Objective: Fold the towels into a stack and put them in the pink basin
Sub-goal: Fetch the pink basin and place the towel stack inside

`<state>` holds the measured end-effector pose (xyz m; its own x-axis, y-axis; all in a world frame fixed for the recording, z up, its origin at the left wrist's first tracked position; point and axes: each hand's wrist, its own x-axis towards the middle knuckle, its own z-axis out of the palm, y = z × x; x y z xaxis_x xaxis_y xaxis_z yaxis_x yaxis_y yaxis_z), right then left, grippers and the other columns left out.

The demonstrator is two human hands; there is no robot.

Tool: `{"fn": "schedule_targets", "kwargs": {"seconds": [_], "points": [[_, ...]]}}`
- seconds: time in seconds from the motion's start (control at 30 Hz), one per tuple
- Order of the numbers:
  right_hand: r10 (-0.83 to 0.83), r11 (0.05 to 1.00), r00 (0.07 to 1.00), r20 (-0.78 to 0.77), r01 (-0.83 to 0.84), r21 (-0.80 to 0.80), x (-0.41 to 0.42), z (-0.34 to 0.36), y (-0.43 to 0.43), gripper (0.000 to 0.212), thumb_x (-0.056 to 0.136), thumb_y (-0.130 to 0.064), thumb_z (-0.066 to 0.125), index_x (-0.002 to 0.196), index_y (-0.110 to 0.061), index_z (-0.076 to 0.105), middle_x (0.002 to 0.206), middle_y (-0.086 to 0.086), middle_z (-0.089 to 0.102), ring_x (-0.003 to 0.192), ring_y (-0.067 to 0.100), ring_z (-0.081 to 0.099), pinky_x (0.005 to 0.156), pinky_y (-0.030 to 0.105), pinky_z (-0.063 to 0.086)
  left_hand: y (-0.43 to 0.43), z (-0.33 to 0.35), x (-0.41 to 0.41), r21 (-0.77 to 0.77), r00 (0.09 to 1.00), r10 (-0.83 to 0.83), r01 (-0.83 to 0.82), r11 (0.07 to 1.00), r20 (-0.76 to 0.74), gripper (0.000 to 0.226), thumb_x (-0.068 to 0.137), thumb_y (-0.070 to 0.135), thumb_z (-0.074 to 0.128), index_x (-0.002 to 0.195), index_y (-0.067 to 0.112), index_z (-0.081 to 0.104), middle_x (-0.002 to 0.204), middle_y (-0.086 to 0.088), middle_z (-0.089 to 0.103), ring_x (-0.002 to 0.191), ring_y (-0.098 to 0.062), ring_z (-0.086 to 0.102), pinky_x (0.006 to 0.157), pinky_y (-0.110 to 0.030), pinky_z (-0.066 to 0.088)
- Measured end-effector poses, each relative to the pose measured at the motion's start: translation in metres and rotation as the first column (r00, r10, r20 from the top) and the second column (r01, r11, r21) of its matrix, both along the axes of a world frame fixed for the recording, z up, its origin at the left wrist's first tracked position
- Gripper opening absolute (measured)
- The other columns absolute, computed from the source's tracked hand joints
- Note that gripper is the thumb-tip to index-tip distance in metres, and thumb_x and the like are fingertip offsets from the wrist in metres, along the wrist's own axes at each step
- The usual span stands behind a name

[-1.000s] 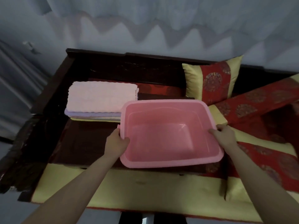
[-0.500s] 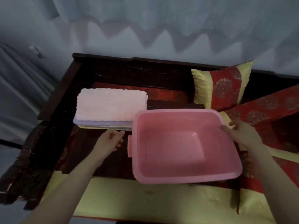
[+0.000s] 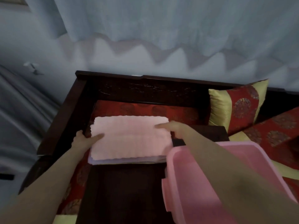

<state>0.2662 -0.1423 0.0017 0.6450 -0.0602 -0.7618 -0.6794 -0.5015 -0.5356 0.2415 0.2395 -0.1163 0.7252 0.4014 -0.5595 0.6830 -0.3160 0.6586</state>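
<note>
The dark wooden bench (image 3: pixel 123 188), with its carved back rail and red patterned cushion (image 3: pixel 145 109), carries everything; a red-and-gold pillow (image 3: pixel 237 109) leans at its far right. The pink basin (image 3: pixel 181 183) sits at the near right, open side up and seemingly bare inside, though the right forearm crosses over much of it. Just beside its far-left corner lies the folded towel stack (image 3: pixel 129 138), a pale pink towel on top with at least 1 lilac layer showing at the lower edge. The left hand (image 3: pixel 84 139) cups the stack's left end, thumb on top and fingers tucked out of sight beneath or beside it. The right hand (image 3: pixel 171 128) lies over the right end, fingers loosely extended across the top corner; how far they wrap under cannot be told. Neither grip looks closed firmly yet. The likely trouble: lifting with only 2 end grips may let the middle sag and the lower layers slide out, undoing the folds. The basin's near rim stands close, so a low carry could snag the stack's edge or nudge the basin along the bench.
</note>
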Motion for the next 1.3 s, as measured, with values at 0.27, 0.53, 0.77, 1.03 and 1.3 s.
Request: {"fn": "schedule_targets", "kwargs": {"seconds": [0.27,0.53,0.77,1.03,1.3], "points": [[0.166,0.976,0.967,-0.193,-0.188,-0.106,0.016,-0.033,0.021,0.063,0.080,-0.045,0.070,0.131,-0.012,0.053,0.143,0.004,0.043,0.130,0.024,0.041,0.107,0.034,0.034,-0.027,0.028,-0.012,-0.306,0.978,-0.074,0.011,0.952,-0.196,0.066,0.067,0.035,0.082,0.118,0.000,0.060,0.119,-0.019,0.063,0.106,-0.032,0.059,0.093,-0.043,0.048],[-0.096,0.994,0.959,-0.267,0.108,0.032,0.024,-0.042,0.015,0.048,0.048,-0.027,0.093,0.088,-0.013,0.072,0.105,0.011,0.070,0.105,0.026,0.062,0.098,0.038,0.048,-0.014,0.014,-0.006,-0.384,0.973,-0.110,0.025,0.923,-0.202,0.105,0.035,0.056,0.089,0.121,0.004,0.059,0.118,-0.013,0.065,0.105,-0.029,0.062,0.093,-0.043,0.050],[-0.173,0.983,0.953,-0.250,0.182,0.011,0.024,-0.045,0.022,0.080,0.029,-0.033,0.094,0.102,-0.012,0.070,0.105,0.012,0.069,0.098,0.031,0.065,0.094,0.042,0.050,-0.011,0.021,-0.012,-0.623,0.965,-0.131,-0.041,0.781,-0.229,0.088,0.036,0.031,0.096,0.115,0.008,0.065,0.114,-0.012,0.070,0.111,-0.029,0.061,0.103,-0.046,0.043],[-0.188,0.964,0.968,-0.167,0.214,0.157,0.012,-0.011,0.044,0.051,0.055,-0.029,0.088,0.098,-0.008,0.069,0.100,0.012,0.071,0.094,0.028,0.066,0.089,0.039,0.052,-0.014,0.042,-0.023,-0.492,0.999,-0.041,0.021,0.871,-0.031,0.048,0.077,0.033,0.072,0.121,0.018,0.061,0.105,-0.007,0.070,0.099,-0.025,0.064,0.074,-0.037,0.052],[-0.187,0.925,0.982,0.018,0.170,0.340,0.002,0.078,0.010,0.034,0.071,-0.022,0.079,0.100,-0.010,0.066,0.096,0.011,0.071,0.092,0.026,0.066,0.080,0.037,0.054,-0.047,0.148,-0.030,-0.501,0.985,0.077,0.010,0.865,0.153,0.026,0.074,0.046,0.071,0.086,0.024,0.063,0.100,-0.013,0.069,0.073,-0.012,0.058,0.067,-0.023,0.045]]}}
